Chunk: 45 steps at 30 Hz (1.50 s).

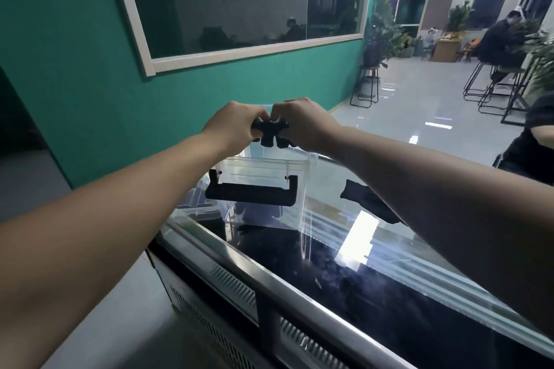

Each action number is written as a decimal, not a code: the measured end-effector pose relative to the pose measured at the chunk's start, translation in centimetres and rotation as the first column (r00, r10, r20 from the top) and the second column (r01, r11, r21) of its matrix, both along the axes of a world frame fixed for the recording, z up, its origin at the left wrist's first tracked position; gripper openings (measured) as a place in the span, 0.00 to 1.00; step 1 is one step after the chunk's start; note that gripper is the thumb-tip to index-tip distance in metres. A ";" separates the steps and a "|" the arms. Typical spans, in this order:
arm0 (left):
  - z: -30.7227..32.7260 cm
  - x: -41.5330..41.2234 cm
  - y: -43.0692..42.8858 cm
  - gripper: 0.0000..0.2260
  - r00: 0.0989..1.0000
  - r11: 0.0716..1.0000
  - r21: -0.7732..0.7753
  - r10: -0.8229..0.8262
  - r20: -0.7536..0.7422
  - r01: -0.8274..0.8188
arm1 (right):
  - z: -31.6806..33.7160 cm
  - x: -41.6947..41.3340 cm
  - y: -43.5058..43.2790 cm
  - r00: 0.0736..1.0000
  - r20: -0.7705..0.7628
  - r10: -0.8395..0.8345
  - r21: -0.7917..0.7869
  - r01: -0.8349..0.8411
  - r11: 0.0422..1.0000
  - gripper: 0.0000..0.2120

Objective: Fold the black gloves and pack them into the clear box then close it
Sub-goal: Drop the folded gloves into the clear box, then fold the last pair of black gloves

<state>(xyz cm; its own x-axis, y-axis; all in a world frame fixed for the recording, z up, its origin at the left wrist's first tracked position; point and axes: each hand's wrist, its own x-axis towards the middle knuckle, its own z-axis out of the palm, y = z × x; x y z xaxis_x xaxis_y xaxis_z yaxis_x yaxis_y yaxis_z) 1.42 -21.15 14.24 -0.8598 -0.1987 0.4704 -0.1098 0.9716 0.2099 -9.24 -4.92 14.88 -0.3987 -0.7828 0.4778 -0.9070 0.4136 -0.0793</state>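
Glass-topped counter (344, 252) by a teal wall: clear box (263, 177), lid raised to receive; above it, left hand (236, 126) and right hand (302, 123) both clamped on one black glove (271, 133), evidently folding; second glove (368, 201) lay awaiting, rightward.

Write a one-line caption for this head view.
Both hands hold one black glove above the open clear box; second glove lies beside.
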 end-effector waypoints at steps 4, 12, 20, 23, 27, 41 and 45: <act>-0.1 -0.3 -0.9 0.16 0.994 0.997 0.052 0.043 0.104 -0.048 | 0.0 0.1 -0.4 0.998 0.061 -0.012 0.079 0.007 0.997 0.19; 0.3 0.1 -0.3 0.09 0.994 0.995 0.075 0.058 0.087 -0.065 | 0.4 0.0 1.7 0.995 0.083 0.057 0.018 -0.059 0.998 0.11; 1.1 -1.1 5.7 0.07 0.972 0.996 0.045 -0.068 -0.225 0.080 | 0.4 -1.4 7.1 0.993 0.096 0.065 -0.177 -0.048 0.983 0.08; 0.6 -1.8 8.6 0.05 0.951 0.986 -0.008 -0.164 -0.262 0.168 | -0.8 -2.1 10.2 0.992 0.125 0.036 -0.212 -0.009 0.977 0.08; -0.8 -2.6 12.0 0.06 0.939 0.964 -0.057 -0.264 -0.220 0.258 | -3.2 -2.7 14.2 0.984 0.174 -0.036 -0.200 0.071 0.977 0.07; -13.8 -5.1 18.3 0.09 0.959 0.938 0.203 -0.268 -0.096 0.282 | -16.5 -2.6 21.8 0.905 0.260 -0.338 -0.118 0.377 0.919 0.03; -17.5 -6.0 18.3 0.11 0.994 0.895 0.434 -0.103 -0.021 0.102 | -19.2 -2.3 22.6 0.897 0.284 -0.340 -0.159 0.393 0.906 0.10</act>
